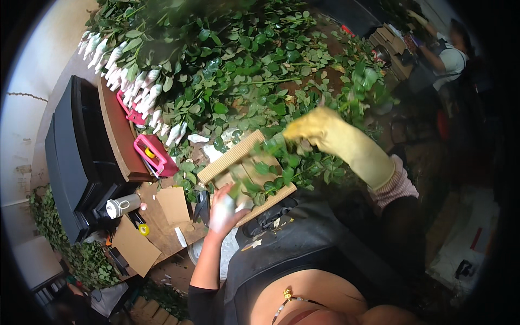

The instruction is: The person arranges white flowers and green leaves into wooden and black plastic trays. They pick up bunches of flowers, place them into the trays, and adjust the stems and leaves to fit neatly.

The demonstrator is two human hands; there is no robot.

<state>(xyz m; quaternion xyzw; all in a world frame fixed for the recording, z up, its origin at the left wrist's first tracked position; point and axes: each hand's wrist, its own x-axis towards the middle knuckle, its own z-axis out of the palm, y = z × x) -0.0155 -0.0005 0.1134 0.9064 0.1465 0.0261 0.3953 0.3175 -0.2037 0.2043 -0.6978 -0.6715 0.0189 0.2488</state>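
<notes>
My left hand (221, 214), bare and blurred, closes at the near left end of a wooden frame (230, 156) with ridged cardboard edging. A white-sleeved flower head (245, 206) shows by its thumb, on what looks like a rose stem. Leafy stems (266, 174) lie across the frame between my hands. A long yellow glove (352, 146) covers my right hand (311, 127); its curled fingers close on leafy stems beyond the frame's right end. The exact grip is hidden by leaves. White-sleeved flower heads (146, 89) stack at the left edge of the large green pile (238, 65).
Left of the frame are a pink-handled holder (154, 154), a white tumbler (123, 206), cardboard pieces (135, 246) and yellow tape (143, 229). A dark rack (76, 157) stands at far left. Another person (452, 57) works at far right beside cardboard boxes (392, 49).
</notes>
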